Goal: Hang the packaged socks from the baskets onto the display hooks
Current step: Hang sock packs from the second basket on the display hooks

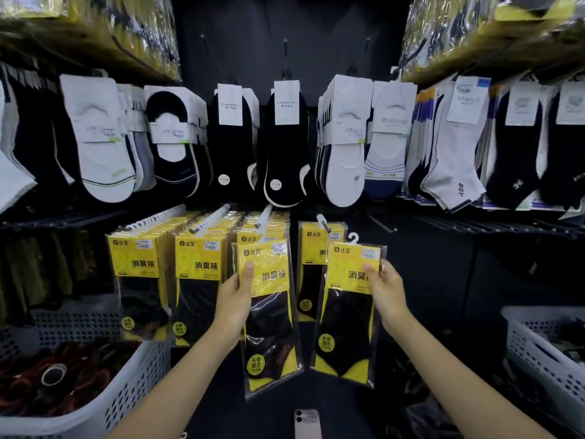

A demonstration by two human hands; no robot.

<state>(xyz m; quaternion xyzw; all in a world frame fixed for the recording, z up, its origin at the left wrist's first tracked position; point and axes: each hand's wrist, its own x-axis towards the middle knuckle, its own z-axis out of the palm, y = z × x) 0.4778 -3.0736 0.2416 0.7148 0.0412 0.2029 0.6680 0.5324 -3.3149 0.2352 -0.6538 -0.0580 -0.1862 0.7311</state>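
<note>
My left hand [235,299] grips one yellow-and-black sock pack [269,315] by its left edge, thumb on the front, in front of the third hook [264,215]. My right hand [387,289] holds a second sock pack [348,308] by its right edge; the pack's white hanger [353,238] points up, just right of and below the fourth hook [323,222]. Rows of the same yellow packs [139,280] hang on the lower hooks from left to centre.
Loose white and black socks on cards [286,144] fill the upper hooks. A white perforated basket [136,384] with dark red goods stands at lower left, another white basket [538,350] at lower right. A phone [307,423] lies at bottom centre.
</note>
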